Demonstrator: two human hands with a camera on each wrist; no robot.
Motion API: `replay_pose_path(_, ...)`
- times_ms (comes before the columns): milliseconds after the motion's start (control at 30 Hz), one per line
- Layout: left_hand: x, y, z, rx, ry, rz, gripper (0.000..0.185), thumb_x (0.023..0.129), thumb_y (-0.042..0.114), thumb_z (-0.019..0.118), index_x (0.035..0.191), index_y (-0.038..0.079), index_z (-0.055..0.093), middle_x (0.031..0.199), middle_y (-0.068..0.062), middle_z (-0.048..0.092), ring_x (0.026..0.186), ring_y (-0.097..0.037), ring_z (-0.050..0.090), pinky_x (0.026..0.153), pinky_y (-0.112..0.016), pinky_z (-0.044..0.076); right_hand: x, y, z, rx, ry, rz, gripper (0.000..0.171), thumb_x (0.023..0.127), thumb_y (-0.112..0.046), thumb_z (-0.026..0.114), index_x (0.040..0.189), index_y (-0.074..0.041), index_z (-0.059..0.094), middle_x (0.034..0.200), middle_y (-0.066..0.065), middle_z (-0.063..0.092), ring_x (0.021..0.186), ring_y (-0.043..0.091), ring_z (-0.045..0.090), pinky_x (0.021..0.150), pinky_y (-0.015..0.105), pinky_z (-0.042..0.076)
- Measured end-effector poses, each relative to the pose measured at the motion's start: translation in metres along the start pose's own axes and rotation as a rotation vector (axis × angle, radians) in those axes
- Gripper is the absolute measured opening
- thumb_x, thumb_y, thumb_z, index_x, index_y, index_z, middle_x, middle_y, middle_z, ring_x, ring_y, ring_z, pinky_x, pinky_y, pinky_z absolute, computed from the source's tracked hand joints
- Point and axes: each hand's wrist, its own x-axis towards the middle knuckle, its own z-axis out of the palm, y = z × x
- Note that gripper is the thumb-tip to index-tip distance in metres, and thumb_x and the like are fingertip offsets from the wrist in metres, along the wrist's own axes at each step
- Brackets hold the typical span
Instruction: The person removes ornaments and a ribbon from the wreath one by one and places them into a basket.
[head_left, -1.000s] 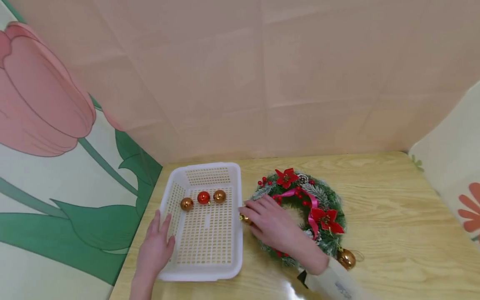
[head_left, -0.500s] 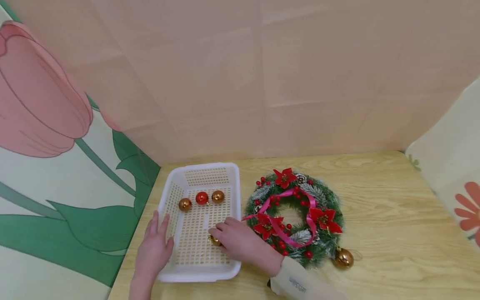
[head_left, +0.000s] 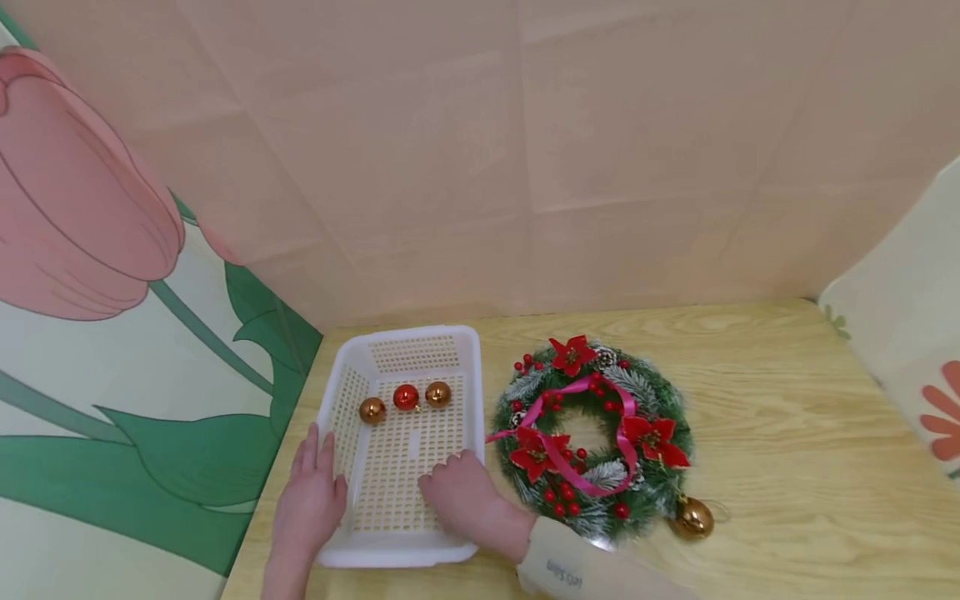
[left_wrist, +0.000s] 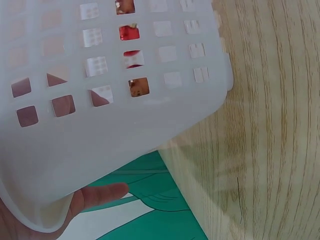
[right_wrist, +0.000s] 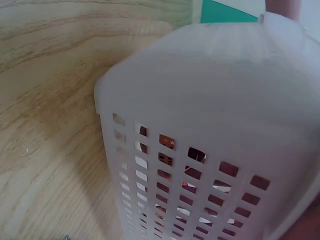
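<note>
A white perforated basket (head_left: 405, 343) stands on the wooden table (head_left: 780, 417), and it fills the left wrist view (left_wrist: 115, 140) and the right wrist view (right_wrist: 210, 90). At its far end lie a gold ball (head_left: 372, 410), a red ball (head_left: 406, 397) and another gold ball (head_left: 438, 393). My right hand (head_left: 453, 493) is down inside the basket's near right corner, fingers curled, and what lies under them is hidden. My left hand (head_left: 311, 492) rests with straight fingers on the basket's left rim. A fingertip (left_wrist: 102, 192) shows below the basket's edge.
A green wreath (head_left: 637, 392) with red flowers and a pink ribbon lies just right of the basket. A gold ball (head_left: 692, 517) sits at its lower right edge. Pink and flowered panels wall the table at the back and on both sides.
My right hand carried a small gold ball from the wreath's left edge into the basket, then drew toward the near right corner. The ball is now out of sight. The left hand stayed put.
</note>
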Motion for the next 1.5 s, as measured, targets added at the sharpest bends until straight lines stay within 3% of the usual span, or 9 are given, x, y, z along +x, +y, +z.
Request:
replay_pose_path(200, 0.000, 0.002, -0.002, 0.004, -0.014, -0.010, 0.065, 0.093, 0.007, 0.064, 0.149, -0.015, 0.038, 0.162, -0.034, 0.017, 0.142, -0.055, 0.029, 0.093, -0.066, 0.049, -0.001, -0.004, 0.001, -0.023, 0.008, 0.017, 0.014, 0.077, -0.024, 0.079, 0.089, -0.024, 0.071, 0.071, -0.005, 0.059, 0.064, 0.014, 0.051, 0.066, 0.032, 0.044)
replay_pose_path(467, -0.002, 0.002, -0.001, 0.005, -0.017, -0.009, 0.066, 0.094, 0.008, 0.064, 0.149, -0.015, 0.037, 0.163, -0.034, 0.016, 0.142, -0.056, 0.029, 0.090, -0.066, 0.051, -0.014, 0.009, -0.013, 0.049, 0.073, -0.035, 0.020, 0.092, -0.043, 0.070, 0.097, -0.024, 0.071, 0.081, -0.005, 0.065, 0.075, 0.015, 0.058, 0.077, 0.034, 0.047)
replay_pose_path(700, -0.004, 0.004, 0.001, -0.018, 0.010, 0.011, 0.066, 0.092, 0.006, 0.066, 0.148, -0.015, 0.039, 0.161, -0.035, 0.019, 0.141, -0.057, 0.031, 0.089, -0.066, 0.051, -0.069, 0.048, -0.046, 0.186, 0.245, -0.067, 0.033, 0.099, -0.047, 0.063, 0.114, -0.020, 0.070, 0.103, -0.002, 0.072, 0.097, 0.019, 0.066, 0.100, 0.044, 0.048)
replay_pose_path(867, -0.004, 0.005, 0.001, -0.005, 0.009, 0.009, 0.066, 0.092, 0.008, 0.067, 0.148, -0.015, 0.039, 0.161, -0.034, 0.019, 0.140, -0.057, 0.031, 0.087, -0.066, 0.052, -0.123, 0.097, -0.059, 0.322, 0.344, 0.073, 0.045, 0.100, -0.042, 0.064, 0.131, -0.010, 0.068, 0.125, 0.007, 0.071, 0.115, 0.029, 0.066, 0.106, 0.054, 0.046)
replay_pose_path(1033, -0.003, 0.003, -0.001, 0.013, 0.032, 0.010, 0.067, 0.091, 0.009, 0.068, 0.147, -0.015, 0.040, 0.160, -0.035, 0.021, 0.139, -0.057, 0.033, 0.084, -0.066, 0.053, -0.168, 0.158, -0.053, 0.349, 0.513, 0.289, 0.039, 0.094, -0.026, 0.073, 0.124, -0.002, 0.070, 0.112, 0.016, 0.074, 0.101, 0.038, 0.071, 0.094, 0.058, 0.052)
replay_pose_path(1100, -0.001, 0.003, -0.001, 0.015, 0.037, 0.011, 0.068, 0.091, 0.010, 0.068, 0.147, -0.015, 0.039, 0.161, -0.035, 0.021, 0.139, -0.057, 0.033, 0.083, -0.066, 0.053, -0.186, 0.176, -0.050, 0.345, 0.496, 0.370, 0.037, 0.094, -0.023, 0.073, 0.124, -0.001, 0.070, 0.110, 0.018, 0.074, 0.098, 0.042, 0.070, 0.089, 0.061, 0.053)
replay_pose_path(1233, 0.002, 0.004, -0.001, 0.011, 0.030, 0.010, 0.068, 0.092, 0.011, 0.067, 0.148, -0.015, 0.038, 0.162, -0.034, 0.019, 0.140, -0.057, 0.031, 0.085, -0.066, 0.052, -0.218, 0.198, -0.037, 0.350, 0.355, 0.493, 0.037, 0.098, -0.028, 0.069, 0.126, -0.003, 0.069, 0.112, 0.020, 0.074, 0.098, 0.047, 0.068, 0.087, 0.065, 0.051)
replay_pose_path(1333, 0.003, 0.004, -0.001, -0.005, 0.021, 0.008, 0.067, 0.093, 0.010, 0.067, 0.148, -0.015, 0.038, 0.162, -0.034, 0.018, 0.141, -0.057, 0.030, 0.086, -0.066, 0.052, -0.236, 0.205, -0.023, 0.354, 0.274, 0.534, 0.039, 0.098, -0.031, 0.070, 0.124, -0.002, 0.070, 0.107, 0.019, 0.074, 0.092, 0.045, 0.069, 0.084, 0.065, 0.051)
replay_pose_path(1500, -0.002, 0.003, -0.002, -0.020, 0.001, -0.003, 0.067, 0.093, 0.011, 0.067, 0.148, -0.015, 0.039, 0.162, -0.034, 0.018, 0.141, -0.056, 0.029, 0.087, -0.066, 0.051, -0.257, 0.203, 0.006, 0.357, 0.221, 0.527, 0.038, 0.089, -0.028, 0.080, 0.117, -0.003, 0.072, 0.094, 0.012, 0.076, 0.078, 0.034, 0.071, 0.075, 0.059, 0.055)
